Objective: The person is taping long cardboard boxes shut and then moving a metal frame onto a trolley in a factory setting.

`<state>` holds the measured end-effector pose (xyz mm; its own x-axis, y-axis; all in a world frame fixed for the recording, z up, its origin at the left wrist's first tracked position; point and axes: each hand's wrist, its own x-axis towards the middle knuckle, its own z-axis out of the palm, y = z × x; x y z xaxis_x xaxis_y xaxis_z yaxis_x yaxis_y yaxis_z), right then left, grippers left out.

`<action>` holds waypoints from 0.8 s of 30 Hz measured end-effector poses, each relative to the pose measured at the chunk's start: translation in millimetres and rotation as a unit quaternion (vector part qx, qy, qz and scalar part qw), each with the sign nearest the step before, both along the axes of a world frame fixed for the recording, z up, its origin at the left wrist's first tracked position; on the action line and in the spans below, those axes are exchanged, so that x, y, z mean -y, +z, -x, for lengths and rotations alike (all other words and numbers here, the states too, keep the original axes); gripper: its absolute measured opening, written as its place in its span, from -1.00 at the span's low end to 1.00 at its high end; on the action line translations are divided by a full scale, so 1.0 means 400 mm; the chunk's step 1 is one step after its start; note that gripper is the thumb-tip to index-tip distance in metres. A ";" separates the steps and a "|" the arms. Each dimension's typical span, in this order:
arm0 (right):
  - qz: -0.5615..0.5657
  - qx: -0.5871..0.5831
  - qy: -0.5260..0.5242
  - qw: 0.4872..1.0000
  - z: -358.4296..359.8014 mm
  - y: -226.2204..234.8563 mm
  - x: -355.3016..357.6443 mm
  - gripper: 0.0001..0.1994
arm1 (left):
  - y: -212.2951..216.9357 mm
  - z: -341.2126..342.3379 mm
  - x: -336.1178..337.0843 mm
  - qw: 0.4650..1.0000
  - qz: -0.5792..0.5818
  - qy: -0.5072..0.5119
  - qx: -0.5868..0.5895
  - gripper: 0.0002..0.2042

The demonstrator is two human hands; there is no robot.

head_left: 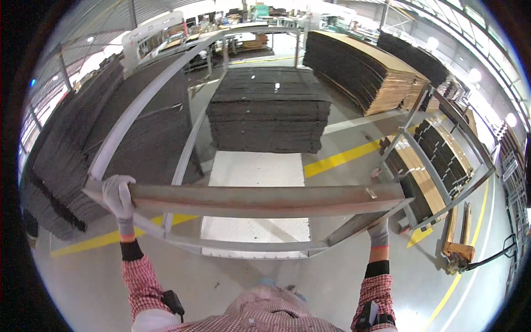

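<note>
Gripping the rusty steel beam (pixel 260 199), my left hand (pixel 118 195) clamped its end, right hand (pixel 379 231) underneath; uneven lifting could tip it onto the frame (pixel 243 243).

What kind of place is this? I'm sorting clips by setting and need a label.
Most likely a warehouse or factory floor. Tall stacks of dark flat sheets stand on a concrete floor with yellow lane lines, and a pallet jack sits at right. Both gloved hands grip a long metal beam.

Grey gloves with orange cuffs cover both hands (pixel 118 195) (black wristbands beneath), red-checked shirt sleeves.
</note>
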<state>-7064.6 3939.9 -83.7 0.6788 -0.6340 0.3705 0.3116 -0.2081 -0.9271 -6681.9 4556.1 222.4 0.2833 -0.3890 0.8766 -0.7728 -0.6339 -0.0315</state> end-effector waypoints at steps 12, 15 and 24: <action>-0.014 -0.127 0.142 0.982 0.316 -0.011 -0.927 -0.43 | 0.004 0.126 -0.715 0.988 0.124 -0.015 -0.092 -0.72; -0.066 -0.247 0.216 0.942 0.383 0.181 -1.205 -0.50 | -0.088 0.503 -0.700 0.977 0.134 0.027 -0.166 -0.65; 0.021 -0.149 0.659 0.737 0.209 0.367 -1.971 -0.43 | -0.105 1.177 -0.902 0.993 0.057 0.015 -0.106 -0.69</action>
<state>-7148.1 4728.3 63.1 0.7504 0.6561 0.0805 0.0526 0.0622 -0.9967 -7152.9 4916.8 180.5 0.4765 -0.2801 0.8333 -0.7353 -0.6466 0.2031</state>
